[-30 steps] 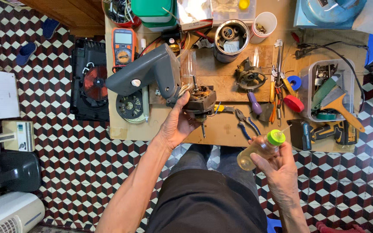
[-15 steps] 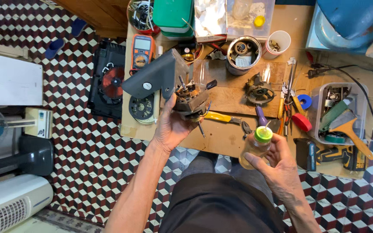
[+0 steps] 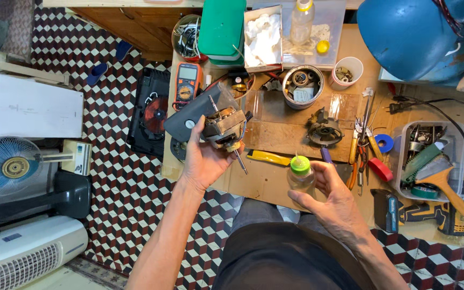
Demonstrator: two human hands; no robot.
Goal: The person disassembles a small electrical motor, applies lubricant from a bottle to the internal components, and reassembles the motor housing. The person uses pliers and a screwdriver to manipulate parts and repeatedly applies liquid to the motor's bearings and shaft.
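My left hand (image 3: pixel 204 161) grips a fan motor (image 3: pixel 222 124) with a grey housing (image 3: pixel 193 115) and a bare shaft pointing down-right, held above the wooden workbench (image 3: pixel 275 177). My right hand (image 3: pixel 335 196) holds a small clear bottle with a green cap (image 3: pixel 299 173) upright, just right of the motor's shaft and apart from it. A yellow-handled tool (image 3: pixel 268 157) lies on the bench between the two hands.
On the bench sit a multimeter (image 3: pixel 187 85), a round metal tin (image 3: pixel 303 85), a white cup (image 3: pixel 346 71), a motor part (image 3: pixel 324 129), pliers (image 3: pixel 359 150), tape rolls (image 3: pixel 383 144), a parts bin (image 3: pixel 430 166) and a cordless drill (image 3: pixel 404 212). Fans (image 3: pixel 12 166) stand on the tiled floor at left.
The left hand has lifted and turned the motor, its shaft now angled down toward the right. The right hand has brought the bottle up and left, closer to the motor.
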